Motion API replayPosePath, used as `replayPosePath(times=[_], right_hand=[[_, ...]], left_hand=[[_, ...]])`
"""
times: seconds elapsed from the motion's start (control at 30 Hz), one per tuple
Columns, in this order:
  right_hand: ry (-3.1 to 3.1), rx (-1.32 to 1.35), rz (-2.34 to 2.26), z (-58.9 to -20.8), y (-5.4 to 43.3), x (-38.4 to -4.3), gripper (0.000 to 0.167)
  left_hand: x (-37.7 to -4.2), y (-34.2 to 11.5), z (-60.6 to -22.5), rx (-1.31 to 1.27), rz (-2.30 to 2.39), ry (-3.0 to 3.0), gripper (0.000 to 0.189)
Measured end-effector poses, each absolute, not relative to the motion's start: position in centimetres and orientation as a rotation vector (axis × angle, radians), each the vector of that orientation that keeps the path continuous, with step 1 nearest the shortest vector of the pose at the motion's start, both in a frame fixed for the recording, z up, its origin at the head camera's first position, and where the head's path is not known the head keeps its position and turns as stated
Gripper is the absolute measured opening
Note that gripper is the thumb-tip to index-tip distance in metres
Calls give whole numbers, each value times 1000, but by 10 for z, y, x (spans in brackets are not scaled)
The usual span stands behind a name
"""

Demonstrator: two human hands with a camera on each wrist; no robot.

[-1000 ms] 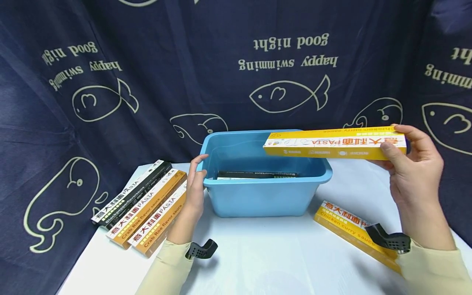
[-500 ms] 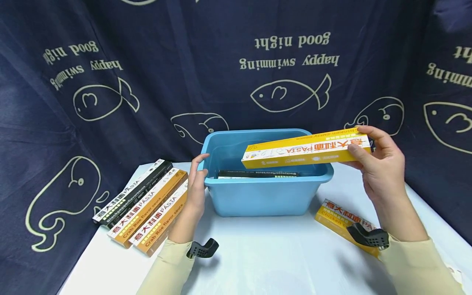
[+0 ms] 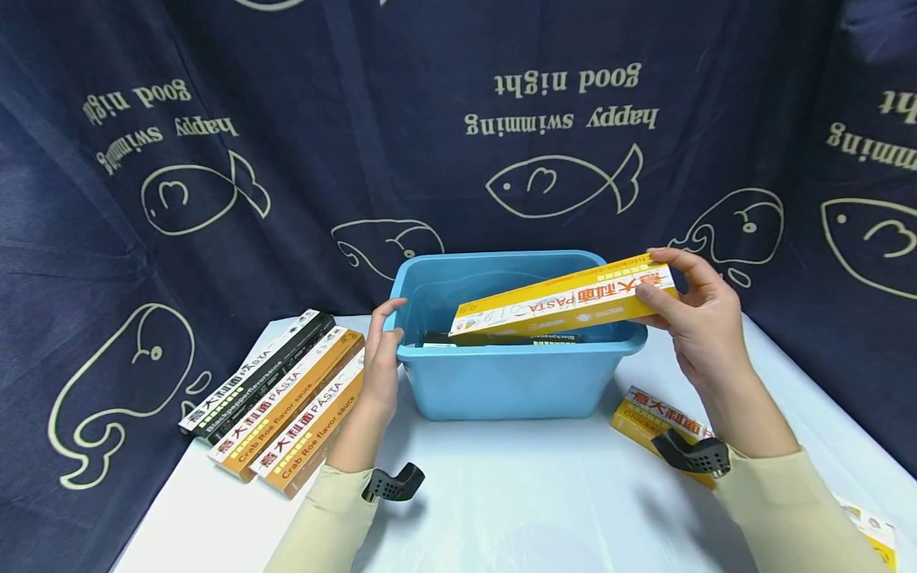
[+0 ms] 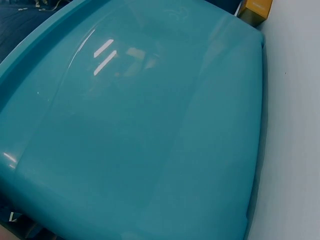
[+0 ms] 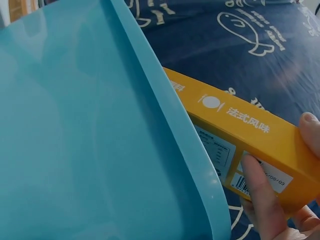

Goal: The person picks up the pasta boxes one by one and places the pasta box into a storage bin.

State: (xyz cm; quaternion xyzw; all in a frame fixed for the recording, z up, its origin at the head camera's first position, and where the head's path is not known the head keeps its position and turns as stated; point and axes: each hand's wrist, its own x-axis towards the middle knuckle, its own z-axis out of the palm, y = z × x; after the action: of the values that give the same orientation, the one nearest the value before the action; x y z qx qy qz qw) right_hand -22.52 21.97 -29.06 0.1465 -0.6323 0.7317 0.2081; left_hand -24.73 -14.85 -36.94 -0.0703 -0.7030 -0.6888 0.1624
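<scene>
My right hand (image 3: 705, 318) pinches the right end of a yellow Chicken curry sauce pasta box (image 3: 566, 302), thumb on the near side. The box slants, its left end lower and inside the blue plastic bin (image 3: 512, 386), its right end above the rim. In the right wrist view, fingers (image 5: 262, 195) lie against the barcode side of the pasta box (image 5: 250, 117). My left hand (image 3: 380, 366) grips the bin's left rim; the left wrist view shows mostly the bin's wall (image 4: 150, 125). A black pasta box (image 3: 552, 339) lies in the bin, partly hidden by the yellow one.
Left of the bin lie a black pasta box (image 3: 265, 374) and two orange Crab Roe ones, (image 3: 286, 404) side by side. Another yellow box (image 3: 637, 426) lies under my right wrist. A yellow-white box corner (image 3: 879, 533) shows at lower right. A dark blue fish-print cloth (image 3: 430, 119) hangs behind.
My right hand has moved left with the yellow pasta box, and its left end has dipped into the bin. The left hand stays on the rim. A box corner has come into view at lower right.
</scene>
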Motion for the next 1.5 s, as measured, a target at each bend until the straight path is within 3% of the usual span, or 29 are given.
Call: replayPosePath(times=[0.77, 1.07, 1.5], right_hand=[[-2117, 318, 1946, -285, 195, -241, 50], [-2180, 480, 1981, -284, 189, -245, 44], [-2390, 436, 1850, -282, 178, -249, 47]], left_hand=[[-246, -147, -368, -195, -1976, -2009, 52], [-246, -148, -368, -200, -1980, -2004, 50], [-246, -149, -369, -184, -1980, -2006, 51]])
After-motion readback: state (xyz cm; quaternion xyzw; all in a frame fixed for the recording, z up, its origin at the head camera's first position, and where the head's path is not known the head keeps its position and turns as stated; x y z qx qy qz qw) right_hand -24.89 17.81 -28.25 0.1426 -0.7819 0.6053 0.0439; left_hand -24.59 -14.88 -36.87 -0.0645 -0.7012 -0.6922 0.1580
